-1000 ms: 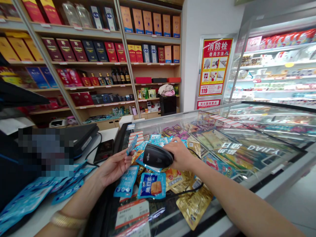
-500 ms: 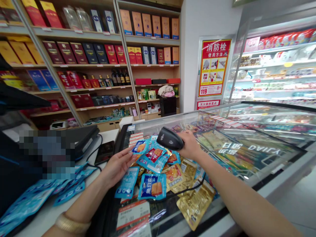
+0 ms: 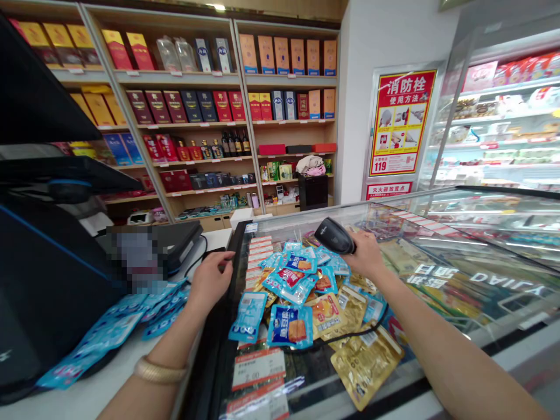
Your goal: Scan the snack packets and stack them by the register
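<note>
As its axis slants, the scanner (image 3: 334, 235) points left.

One black barcode scanner (image 3: 333, 234) is counted at four o'clock, one gold bracelet (image 3: 160, 371) at seven, three maroon boxes (image 3: 157, 108) at ten and six orange boxes (image 3: 298, 56) in the uppermost row at twelve; the piled blue sachets (image 3: 301, 261) overlap too much to be counted.

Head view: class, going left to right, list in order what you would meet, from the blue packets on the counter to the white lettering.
Blue packets, left hand, front packet with dark-blue label, black scanner, right hand, white lettering.
</note>
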The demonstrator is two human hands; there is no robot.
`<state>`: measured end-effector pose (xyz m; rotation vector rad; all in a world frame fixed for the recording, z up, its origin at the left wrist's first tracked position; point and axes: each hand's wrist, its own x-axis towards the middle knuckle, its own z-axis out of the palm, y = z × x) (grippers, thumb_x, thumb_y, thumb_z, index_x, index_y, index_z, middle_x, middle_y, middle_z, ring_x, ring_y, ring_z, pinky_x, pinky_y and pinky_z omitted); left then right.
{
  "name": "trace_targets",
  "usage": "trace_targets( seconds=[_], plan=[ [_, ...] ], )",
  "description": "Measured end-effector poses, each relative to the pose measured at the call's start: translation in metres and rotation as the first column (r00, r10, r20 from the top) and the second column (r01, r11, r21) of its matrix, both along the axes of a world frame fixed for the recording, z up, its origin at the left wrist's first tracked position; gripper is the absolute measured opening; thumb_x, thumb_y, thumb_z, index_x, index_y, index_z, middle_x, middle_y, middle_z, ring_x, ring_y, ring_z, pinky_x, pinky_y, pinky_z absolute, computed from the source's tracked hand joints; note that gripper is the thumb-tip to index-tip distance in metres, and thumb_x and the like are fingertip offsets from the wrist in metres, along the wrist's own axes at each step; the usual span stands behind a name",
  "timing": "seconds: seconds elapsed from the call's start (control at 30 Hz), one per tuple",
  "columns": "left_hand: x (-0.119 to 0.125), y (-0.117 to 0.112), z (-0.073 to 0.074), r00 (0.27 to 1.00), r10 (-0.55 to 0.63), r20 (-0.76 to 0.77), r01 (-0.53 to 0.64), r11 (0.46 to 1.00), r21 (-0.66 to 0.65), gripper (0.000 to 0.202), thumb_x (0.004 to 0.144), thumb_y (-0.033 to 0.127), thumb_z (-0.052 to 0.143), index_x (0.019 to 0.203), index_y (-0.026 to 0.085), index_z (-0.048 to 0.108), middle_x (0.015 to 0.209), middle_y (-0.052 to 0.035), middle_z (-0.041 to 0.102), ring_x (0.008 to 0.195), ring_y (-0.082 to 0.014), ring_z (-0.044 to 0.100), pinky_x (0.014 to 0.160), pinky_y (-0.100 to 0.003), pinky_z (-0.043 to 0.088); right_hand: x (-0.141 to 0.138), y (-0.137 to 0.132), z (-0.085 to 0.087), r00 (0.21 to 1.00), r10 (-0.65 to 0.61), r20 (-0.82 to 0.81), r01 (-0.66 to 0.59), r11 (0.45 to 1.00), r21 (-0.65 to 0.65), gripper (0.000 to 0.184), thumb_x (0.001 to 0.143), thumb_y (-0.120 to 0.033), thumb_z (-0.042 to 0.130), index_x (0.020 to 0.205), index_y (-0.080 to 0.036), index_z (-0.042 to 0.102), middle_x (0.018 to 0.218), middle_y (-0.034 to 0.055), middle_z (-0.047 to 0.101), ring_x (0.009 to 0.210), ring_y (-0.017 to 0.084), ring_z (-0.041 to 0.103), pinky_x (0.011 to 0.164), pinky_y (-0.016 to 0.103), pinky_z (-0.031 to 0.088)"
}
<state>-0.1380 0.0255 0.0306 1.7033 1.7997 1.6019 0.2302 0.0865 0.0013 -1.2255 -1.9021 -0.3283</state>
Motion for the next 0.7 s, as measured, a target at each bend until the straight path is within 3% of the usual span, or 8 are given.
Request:
trace_targets(
  seconds=[0.13, 0.27, 0.33, 0.43, 0.63, 0.67, 0.7],
  plan=[
    [-0.041, -0.02, 0.022, 0.95, 0.304, 0.073, -0.305, 0.952, -0.002, 0.018, 0.049, 0.008, 0.07, 0.059, 0.021, 0.062, 0.069, -0.0074, 0.054, 0.104, -0.0364, 0.054, 0.087, -0.043, 0.041, -0.001, 0.0, -0.001, 1.0, 0.011, 0.004, -0.011, 1.0, -0.015, 0.019, 0.072, -0.032, 0.057, 0.084, -0.021, 0.064, 0.075, 0.0064, 0.069, 0.076, 0.025, 0.06, 0.077, 0.035, 0.035],
    [-0.078, -0.031, 0.025, 0.82, 0.572, -0.025, -0.562, 0.796, -0.225, 0.037, 0.046, 0.015, 0.075, 0.05, 0.019, 0.039, 0.077, -0.0102, 0.053, 0.124, -0.0499, 0.037, 0.098, -0.064, 0.022, -0.004, -0.002, -0.001, 0.999, 0.039, 0.019, -0.038, 0.999, -0.039, 0.012, 0.071, -0.03, 0.056, 0.077, -0.021, 0.062, 0.073, 0.0047, 0.069, 0.073, 0.023, 0.06, 0.077, 0.034, 0.034],
    [-0.093, -0.03, 0.02, 0.763, 0.646, -0.018, -0.612, 0.714, -0.34, 0.046, 0.045, 0.016, 0.076, 0.05, 0.019, 0.03, 0.082, -0.0113, 0.054, 0.127, -0.0515, 0.032, 0.096, -0.067, 0.021, -0.005, -0.003, -0.001, 0.998, 0.047, 0.032, -0.045, 0.998, -0.045, 0.012, 0.07, -0.029, 0.056, 0.077, -0.022, 0.062, 0.074, 0.0048, 0.069, 0.073, 0.023, 0.06, 0.076, 0.034, 0.033],
    [-0.108, -0.024, 0.011, 0.727, 0.686, 0.035, -0.595, 0.655, -0.467, 0.046, 0.047, 0.016, 0.074, 0.052, 0.018, 0.028, 0.083, -0.0111, 0.054, 0.13, -0.0496, 0.027, 0.093, -0.064, 0.028, -0.006, -0.004, -0.002, 0.998, 0.056, 0.042, -0.054, 0.997, -0.049, 0.015, 0.069, -0.027, 0.056, 0.081, -0.021, 0.063, 0.077, 0.0053, 0.07, 0.075, 0.024, 0.061, 0.076, 0.034, 0.032],
    [-0.118, -0.023, 0.003, 0.747, 0.664, 0.016, -0.621, 0.706, -0.34, 0.034, 0.058, 0.021, 0.069, 0.053, 0.018, 0.036, 0.073, -0.0091, 0.049, 0.124, -0.0443, 0.032, 0.099, -0.066, 0.015, -0.009, -0.006, -0.003, 0.994, 0.088, 0.059, -0.085, 0.995, -0.047, 0.012, 0.071, -0.027, 0.057, 0.08, -0.021, 0.063, 0.074, 0.0045, 0.069, 0.074, 0.023, 0.059, 0.078, 0.034, 0.031],
    [-0.117, -0.024, 0.004, 0.753, 0.657, 0.049, -0.611, 0.724, -0.321, 0.035, 0.06, 0.023, 0.068, 0.052, 0.018, 0.034, 0.071, -0.0088, 0.047, 0.122, -0.043, 0.034, 0.098, -0.065, 0.017, -0.01, -0.007, -0.003, 0.994, 0.092, 0.06, -0.089, 0.995, -0.05, 0.012, 0.071, -0.026, 0.056, 0.079, -0.021, 0.063, 0.073, 0.0043, 0.069, 0.074, 0.022, 0.059, 0.078, 0.034, 0.031],
    [-0.116, -0.025, 0.006, 0.802, 0.582, 0.135, -0.526, 0.794, -0.304, 0.036, 0.063, 0.025, 0.066, 0.053, 0.018, 0.032, 0.07, -0.0084, 0.046, 0.119, -0.0415, 0.036, 0.096, -0.064, 0.02, -0.011, -0.008, -0.003, 0.994, 0.096, 0.059, -0.093, 0.994, -0.055, 0.011, 0.071, -0.026, 0.056, 0.079, -0.021, 0.063, 0.074, 0.0043, 0.069, 0.074, 0.022, 0.059, 0.078, 0.034, 0.031]
  ],
)
